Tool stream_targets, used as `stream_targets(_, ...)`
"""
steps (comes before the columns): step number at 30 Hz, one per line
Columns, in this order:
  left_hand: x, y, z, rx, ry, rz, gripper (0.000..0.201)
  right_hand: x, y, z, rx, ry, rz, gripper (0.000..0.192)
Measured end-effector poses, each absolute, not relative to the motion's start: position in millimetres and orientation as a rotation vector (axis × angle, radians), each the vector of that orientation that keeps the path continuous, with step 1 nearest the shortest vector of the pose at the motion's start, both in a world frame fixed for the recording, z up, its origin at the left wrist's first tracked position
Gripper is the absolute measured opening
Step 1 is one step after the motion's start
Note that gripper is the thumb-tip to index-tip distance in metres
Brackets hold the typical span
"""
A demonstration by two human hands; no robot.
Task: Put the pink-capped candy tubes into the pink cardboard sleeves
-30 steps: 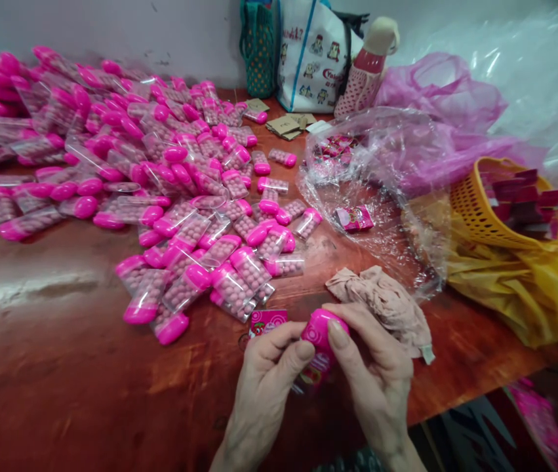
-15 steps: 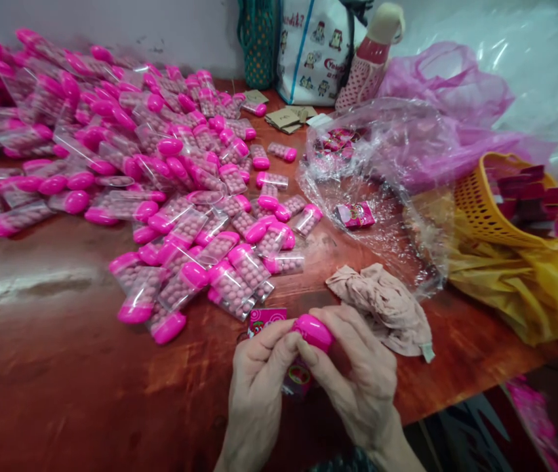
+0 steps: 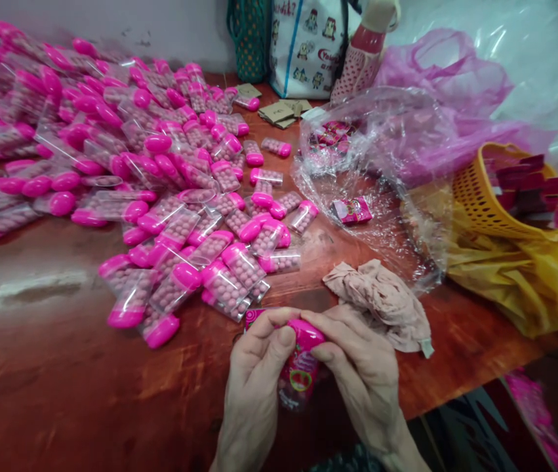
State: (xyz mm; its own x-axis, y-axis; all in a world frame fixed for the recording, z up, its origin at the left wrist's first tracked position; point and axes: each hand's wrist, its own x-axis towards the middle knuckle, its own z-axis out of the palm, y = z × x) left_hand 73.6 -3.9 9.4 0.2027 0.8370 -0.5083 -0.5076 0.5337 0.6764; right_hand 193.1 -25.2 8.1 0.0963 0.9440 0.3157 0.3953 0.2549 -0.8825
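While the left hand (image 3: pixel 254 370) pinched the pink-capped container (image 3: pixel 301 377) near its cap, the right hand (image 3: pixel 362 367) gripped the opposite edge between thumb and fingers, presumably so both sides were steadied and pressure could fall around the top. It was held upright, somewhat tilted, before the wearer, its printed front showing. A printed card (image 3: pixel 254 317) lay partly hidden behind the left fingers. Just beyond the right hand, a crumpled cloth (image 3: pixel 381 305) crowded that side, while a heap of similar containers (image 3: pixel 175 229) limited room farther left on the table (image 3: pixel 52 373).
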Motion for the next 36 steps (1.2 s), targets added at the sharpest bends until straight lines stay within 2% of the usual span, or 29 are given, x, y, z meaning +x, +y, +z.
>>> stream_targets(3,75,-2,17,0.324,1.015,0.966,0.018,195,-27,3,-1.33,-1.359,0.74,0.034)
stream_targets(8,73,-1,16,0.354,1.06,0.941,0.025,191,-27,-2,-1.262,-1.338,0.66,0.032)
stream_targets(17,71,3,8,0.325,1.044,0.869,0.019,170,-31,-13,-1.461,-1.499,0.201,0.025)
stream_targets(23,71,3,13,0.326,1.043,0.827,0.018,171,-28,-10,-1.592,-1.394,0.284,0.019)
stream_targets(30,70,4,11,0.348,1.083,0.824,0.023,180,-28,-6,-1.364,-1.266,0.536,0.025)
stream_targets(36,72,5,14,0.328,1.065,0.758,0.023,175,-30,-8,-1.418,-1.358,0.427,0.023)
